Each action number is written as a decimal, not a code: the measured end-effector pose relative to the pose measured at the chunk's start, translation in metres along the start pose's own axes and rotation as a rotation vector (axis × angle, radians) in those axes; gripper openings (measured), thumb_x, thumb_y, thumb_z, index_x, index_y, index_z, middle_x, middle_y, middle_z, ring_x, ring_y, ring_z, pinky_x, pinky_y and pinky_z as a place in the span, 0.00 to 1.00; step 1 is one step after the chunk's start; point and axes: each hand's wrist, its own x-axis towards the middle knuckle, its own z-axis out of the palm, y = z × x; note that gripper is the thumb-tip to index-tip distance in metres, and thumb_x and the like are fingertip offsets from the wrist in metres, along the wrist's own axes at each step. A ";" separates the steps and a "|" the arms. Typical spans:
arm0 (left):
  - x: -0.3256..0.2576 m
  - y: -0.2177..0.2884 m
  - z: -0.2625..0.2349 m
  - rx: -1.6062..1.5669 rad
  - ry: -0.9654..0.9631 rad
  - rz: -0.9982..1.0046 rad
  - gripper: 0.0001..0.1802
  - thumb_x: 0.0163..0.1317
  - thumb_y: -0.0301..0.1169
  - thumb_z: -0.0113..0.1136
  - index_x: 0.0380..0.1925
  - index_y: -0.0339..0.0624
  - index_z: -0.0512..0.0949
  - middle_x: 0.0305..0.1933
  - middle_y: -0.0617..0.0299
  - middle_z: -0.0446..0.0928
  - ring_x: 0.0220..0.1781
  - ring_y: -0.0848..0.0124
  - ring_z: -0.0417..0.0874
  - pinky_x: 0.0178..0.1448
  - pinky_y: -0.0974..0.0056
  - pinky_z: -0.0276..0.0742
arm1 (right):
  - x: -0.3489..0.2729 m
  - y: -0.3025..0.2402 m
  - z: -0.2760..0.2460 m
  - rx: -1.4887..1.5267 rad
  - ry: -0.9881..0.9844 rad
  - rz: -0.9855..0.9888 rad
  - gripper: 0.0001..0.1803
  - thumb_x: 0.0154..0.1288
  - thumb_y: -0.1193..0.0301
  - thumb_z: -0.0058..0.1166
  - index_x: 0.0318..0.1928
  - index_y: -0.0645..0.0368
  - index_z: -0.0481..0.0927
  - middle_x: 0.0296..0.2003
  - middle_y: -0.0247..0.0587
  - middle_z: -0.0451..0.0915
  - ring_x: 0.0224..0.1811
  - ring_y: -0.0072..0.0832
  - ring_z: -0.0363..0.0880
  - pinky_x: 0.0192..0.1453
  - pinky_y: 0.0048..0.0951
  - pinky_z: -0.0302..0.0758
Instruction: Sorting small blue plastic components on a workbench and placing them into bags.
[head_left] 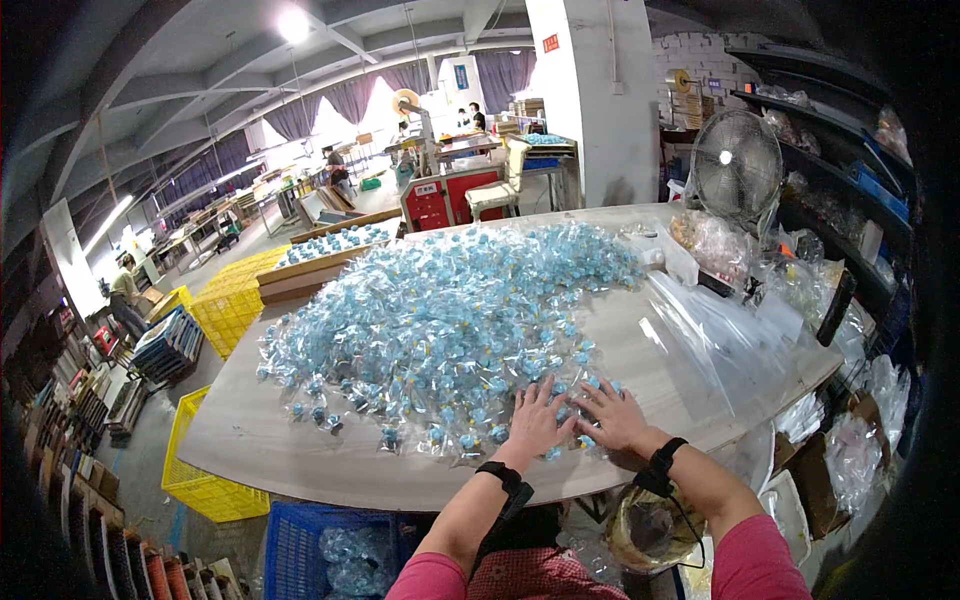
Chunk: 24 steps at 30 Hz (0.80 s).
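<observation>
A wide heap of small light-blue items in clear plastic bags (430,320) covers much of the pale table (240,420). At the heap's near right edge, my left hand (538,420) lies with its fingers spread over a few bagged pieces. Close beside it, my right hand (614,420) rests with fingers apart, touching the pieces at the edge. Some small blue pieces show between and just beyond my fingertips. Neither hand grips anything that I can see. Each wrist wears a black band.
Flat clear plastic bags (720,340) lie on the table's right side, near a fan (737,170). Below the near edge stand a blue crate (290,545) and a round bin (650,530). Yellow crates (190,470) stand left; dark shelves (840,130) line the right.
</observation>
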 end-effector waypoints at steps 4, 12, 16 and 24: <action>0.000 0.004 -0.006 -0.018 -0.044 -0.011 0.34 0.63 0.59 0.52 0.63 0.51 0.74 0.76 0.50 0.57 0.73 0.40 0.59 0.74 0.34 0.50 | -0.004 -0.001 -0.001 0.001 -0.007 0.006 0.34 0.71 0.40 0.36 0.72 0.37 0.62 0.75 0.37 0.54 0.77 0.52 0.49 0.69 0.70 0.53; -0.004 0.018 -0.048 0.049 -0.547 -0.020 0.63 0.43 0.82 0.50 0.76 0.64 0.51 0.80 0.45 0.43 0.79 0.39 0.40 0.72 0.23 0.34 | -0.012 -0.017 -0.009 -0.021 -0.001 0.134 0.32 0.71 0.45 0.40 0.70 0.41 0.65 0.74 0.40 0.56 0.76 0.52 0.51 0.67 0.73 0.55; -0.031 0.031 -0.028 0.041 -0.254 -0.084 0.59 0.47 0.78 0.54 0.74 0.58 0.56 0.78 0.44 0.49 0.79 0.39 0.44 0.73 0.25 0.37 | -0.010 -0.031 -0.006 0.019 0.053 0.248 0.32 0.70 0.47 0.42 0.69 0.44 0.66 0.74 0.40 0.56 0.76 0.53 0.49 0.68 0.77 0.50; -0.051 0.053 -0.011 0.046 0.010 -0.213 0.42 0.59 0.63 0.56 0.69 0.53 0.66 0.75 0.47 0.59 0.78 0.42 0.50 0.77 0.35 0.37 | -0.014 -0.043 0.006 0.002 0.175 0.406 0.29 0.69 0.48 0.44 0.67 0.43 0.71 0.72 0.39 0.61 0.76 0.50 0.51 0.69 0.78 0.48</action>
